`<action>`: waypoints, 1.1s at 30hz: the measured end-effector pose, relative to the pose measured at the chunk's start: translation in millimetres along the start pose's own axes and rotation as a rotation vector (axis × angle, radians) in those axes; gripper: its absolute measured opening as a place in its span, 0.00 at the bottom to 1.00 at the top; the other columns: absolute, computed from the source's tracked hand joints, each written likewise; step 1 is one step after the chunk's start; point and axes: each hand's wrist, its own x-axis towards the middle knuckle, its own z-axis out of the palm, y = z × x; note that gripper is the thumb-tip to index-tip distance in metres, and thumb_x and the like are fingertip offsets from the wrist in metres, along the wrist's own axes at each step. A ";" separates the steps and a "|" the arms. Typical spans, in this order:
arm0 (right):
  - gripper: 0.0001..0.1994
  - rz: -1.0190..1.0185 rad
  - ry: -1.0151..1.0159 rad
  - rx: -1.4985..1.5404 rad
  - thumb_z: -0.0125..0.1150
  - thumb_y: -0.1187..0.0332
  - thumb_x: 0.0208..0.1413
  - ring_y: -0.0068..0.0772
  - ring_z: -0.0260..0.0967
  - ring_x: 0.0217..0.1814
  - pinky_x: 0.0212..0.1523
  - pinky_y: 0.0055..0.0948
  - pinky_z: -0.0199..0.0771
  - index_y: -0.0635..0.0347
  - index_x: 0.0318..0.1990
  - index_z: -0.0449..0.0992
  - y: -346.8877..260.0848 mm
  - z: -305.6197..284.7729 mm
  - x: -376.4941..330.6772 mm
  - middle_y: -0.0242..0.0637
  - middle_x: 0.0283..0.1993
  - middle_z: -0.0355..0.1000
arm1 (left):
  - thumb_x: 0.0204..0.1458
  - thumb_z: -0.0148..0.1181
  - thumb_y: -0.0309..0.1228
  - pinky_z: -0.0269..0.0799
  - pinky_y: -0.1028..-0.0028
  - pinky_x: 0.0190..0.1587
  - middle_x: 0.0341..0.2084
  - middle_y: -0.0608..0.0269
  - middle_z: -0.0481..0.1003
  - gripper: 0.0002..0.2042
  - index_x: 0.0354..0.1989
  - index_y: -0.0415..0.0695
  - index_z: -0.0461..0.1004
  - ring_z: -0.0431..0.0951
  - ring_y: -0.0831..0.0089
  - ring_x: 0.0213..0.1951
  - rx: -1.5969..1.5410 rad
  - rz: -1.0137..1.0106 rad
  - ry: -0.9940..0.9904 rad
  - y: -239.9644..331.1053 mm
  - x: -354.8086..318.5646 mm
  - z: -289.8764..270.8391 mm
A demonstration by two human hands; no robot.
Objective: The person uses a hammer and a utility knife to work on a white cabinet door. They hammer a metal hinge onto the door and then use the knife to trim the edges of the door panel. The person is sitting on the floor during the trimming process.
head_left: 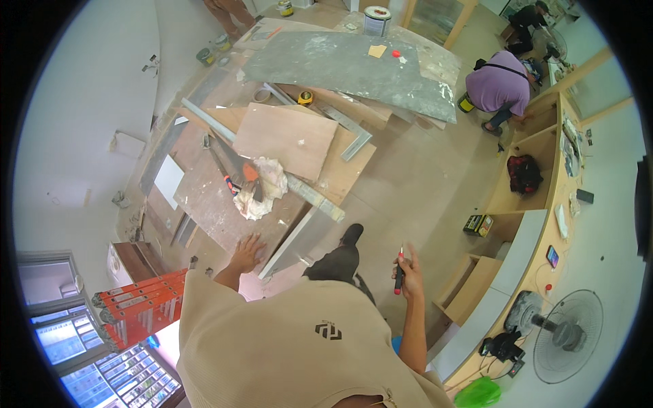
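My left hand [246,255] rests with its fingers spread on the near edge of a worn brown board [211,197], one of several on a makeshift bench. In my right hand [412,273], held out over the floor, is a slim red-and-black hand tool [399,273]; its exact kind is too small to make out. Beyond my left hand lie a crumpled whitish cloth [262,197], an orange-and-dark tool [250,173] and a long tool with an orange-and-black handle [230,182]. A smaller plywood piece [286,139] sits farther back beside a metal square [354,144].
A yellow tape measure [305,98], a tape roll [261,95] and a large grey panel [340,64] lie at the back. An orange ladder [146,309] is at left. Right stand wooden cabinets [530,234] and a fan [566,336]. A person in purple [500,83] crouches far right.
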 end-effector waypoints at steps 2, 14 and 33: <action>0.33 -0.059 0.064 -0.140 0.68 0.68 0.62 0.24 0.71 0.28 0.27 0.26 0.77 0.54 0.73 0.63 -32.1 -1.1 3.0 0.34 0.37 0.74 | 0.57 0.64 0.47 0.41 0.38 0.75 0.80 0.66 0.37 0.37 0.75 0.62 0.55 0.33 0.57 0.80 -0.017 -0.043 -0.103 8.9 3.8 -11.7; 0.22 -0.032 0.022 -0.086 0.65 0.72 0.64 0.24 0.75 0.40 0.48 0.29 0.79 0.72 0.62 0.70 -209.4 -81.2 119.3 0.36 0.42 0.77 | 0.59 0.65 0.40 0.77 0.63 0.50 0.47 0.53 0.83 0.20 0.54 0.40 0.77 0.84 0.62 0.46 -0.785 -0.099 0.260 255.5 126.1 -200.2; 0.15 -0.291 -0.194 -0.463 0.62 0.67 0.66 0.24 0.75 0.29 0.33 0.29 0.78 0.64 0.54 0.70 -560.6 -299.9 407.0 0.37 0.34 0.77 | 0.60 0.59 0.39 0.73 0.63 0.51 0.43 0.46 0.81 0.16 0.50 0.41 0.78 0.82 0.58 0.46 -0.493 0.456 -0.463 717.8 490.8 -400.3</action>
